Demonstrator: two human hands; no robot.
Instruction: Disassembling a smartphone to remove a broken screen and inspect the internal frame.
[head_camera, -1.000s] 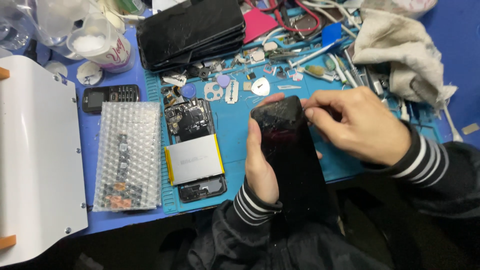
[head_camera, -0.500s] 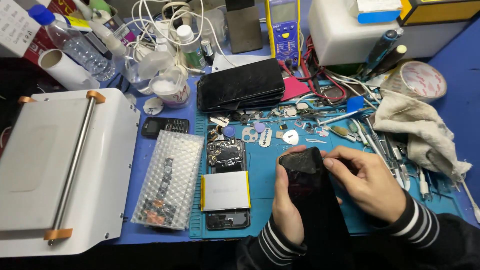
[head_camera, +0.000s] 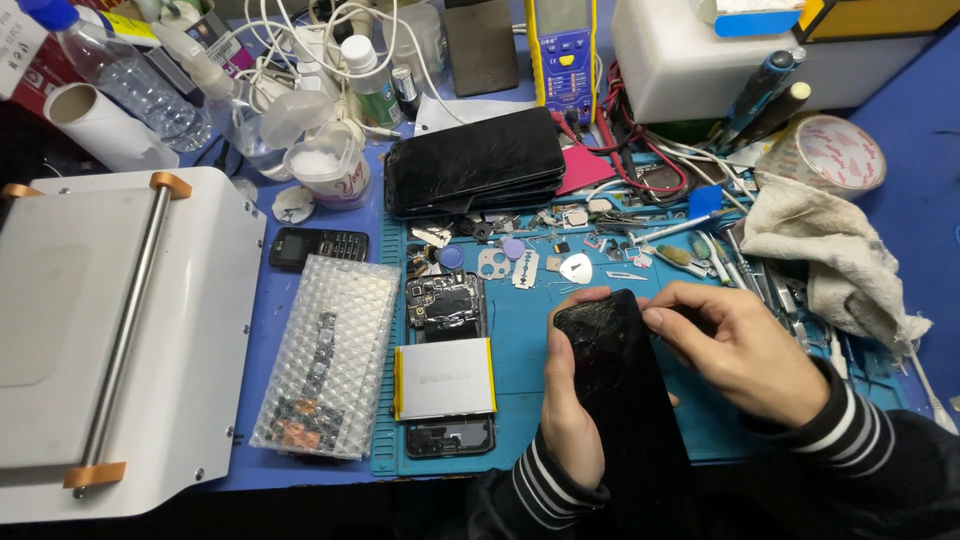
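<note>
My left hand (head_camera: 566, 412) grips a black phone screen (head_camera: 622, 392) with a cracked glass face, holding it by its left edge over the blue work mat (head_camera: 520, 335). My right hand (head_camera: 737, 351) rests on the screen's upper right edge, fingertips pinched at the rim. To the left on the mat lies an opened phone (head_camera: 444, 365) with its circuit board and silver battery exposed.
A stack of black screens (head_camera: 474, 161) lies at the mat's back. Small parts and tools (head_camera: 640, 240) are scattered behind my hands. A bubble-wrap pouch (head_camera: 328, 352), a small keypad phone (head_camera: 318, 246), a white machine (head_camera: 110, 330), a grey rag (head_camera: 832, 257), a tape roll (head_camera: 830, 152).
The view has tilted up, so more of the back of the bench shows. Both hands keep hold of the cracked screen in much the same grip.
</note>
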